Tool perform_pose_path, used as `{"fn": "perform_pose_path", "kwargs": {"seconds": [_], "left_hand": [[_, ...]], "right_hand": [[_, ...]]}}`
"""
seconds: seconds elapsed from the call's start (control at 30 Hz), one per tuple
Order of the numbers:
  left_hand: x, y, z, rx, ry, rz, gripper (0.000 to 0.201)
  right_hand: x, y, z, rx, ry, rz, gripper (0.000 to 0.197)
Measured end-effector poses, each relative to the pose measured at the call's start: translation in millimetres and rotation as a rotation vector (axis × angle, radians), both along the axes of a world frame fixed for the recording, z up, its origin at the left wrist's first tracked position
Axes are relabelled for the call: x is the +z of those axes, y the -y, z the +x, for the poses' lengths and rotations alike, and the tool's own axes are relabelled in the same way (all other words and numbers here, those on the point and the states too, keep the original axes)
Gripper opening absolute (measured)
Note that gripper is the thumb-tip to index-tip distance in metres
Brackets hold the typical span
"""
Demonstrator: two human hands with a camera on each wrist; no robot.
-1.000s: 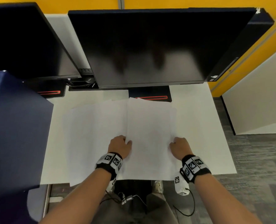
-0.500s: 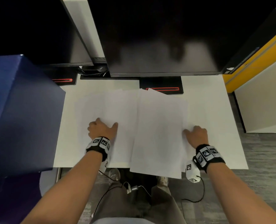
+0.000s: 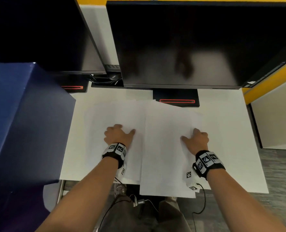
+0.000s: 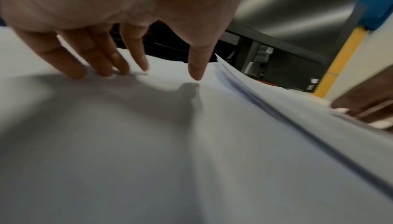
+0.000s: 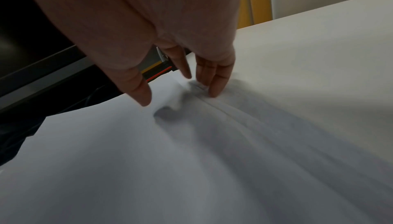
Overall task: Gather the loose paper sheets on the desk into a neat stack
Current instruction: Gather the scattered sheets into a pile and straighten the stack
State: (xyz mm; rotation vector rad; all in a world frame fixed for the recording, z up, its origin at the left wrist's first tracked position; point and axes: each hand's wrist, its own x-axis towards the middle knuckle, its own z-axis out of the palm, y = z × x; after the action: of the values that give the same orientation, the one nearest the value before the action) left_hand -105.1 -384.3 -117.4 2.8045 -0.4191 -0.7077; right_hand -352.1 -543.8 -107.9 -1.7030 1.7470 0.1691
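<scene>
White paper sheets [image 3: 165,144] lie fanned over the white desk [image 3: 226,118], one group at the middle and a second, lower layer [image 3: 115,114] spreading toward nine o'clock. The near ends of the top sheets hang past the desk's six-o'clock edge. Their far corners reach toward twelve o'clock, where one corner touches the black monitor base [image 3: 176,97] with its red-outlined slot.

The left hand [image 3: 118,135] rests palm-down on the left-hand sheets, at about seven o'clock of the spread. In the left wrist view its fingers [image 4: 110,62] are straight and slightly spread, with the tips pressing the paper and the thumb [image 4: 197,66] pointing down at the sheet just beside a raised edge of stacked sheets. The right hand [image 3: 196,141] lies at about four o'clock, on the right margin of the middle group. In the right wrist view its fingertips [image 5: 212,83] press down at the staggered right edges of the sheets, and the thumb [image 5: 140,91] lies on top of the paper; nothing is pinched, as far as can be seen. The two hands are well apart, with the middle sheets between them.

At twelve o'clock stands a large dark monitor [image 3: 197,44], with a second monitor [image 3: 36,34] at ten o'clock. A dark blue partition [image 3: 21,124] fills the nine-o'clock side.
</scene>
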Motion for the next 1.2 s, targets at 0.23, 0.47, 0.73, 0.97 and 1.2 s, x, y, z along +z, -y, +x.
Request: {"fn": "perform_pose_path", "kwargs": {"seconds": [0.23,0.47,0.73,0.97,1.2], "left_hand": [[0,-19,36,0.223,-0.004,-0.02,0.113],[5,-11,30,0.093,-0.173,-0.045,0.067],[18,-6,-15,-0.098,-0.082,0.066,0.115],[16,-2,-26,-0.017,-0.301,-0.087,0.065],[25,4,-37,0.186,-0.353,-0.337,0.051]], "right_hand": [[-5,2,-12,-0.165,-0.01,-0.013,0.084],[-2,-15,-3,-0.079,-0.05,-0.043,0.092],[-1,-26,8,-0.08,-0.003,-0.043,0.101],[-8,-44,12,-0.092,-0.091,-0.104,0.09],[2,-35,25,-0.323,0.137,-0.052,0.071]]}}
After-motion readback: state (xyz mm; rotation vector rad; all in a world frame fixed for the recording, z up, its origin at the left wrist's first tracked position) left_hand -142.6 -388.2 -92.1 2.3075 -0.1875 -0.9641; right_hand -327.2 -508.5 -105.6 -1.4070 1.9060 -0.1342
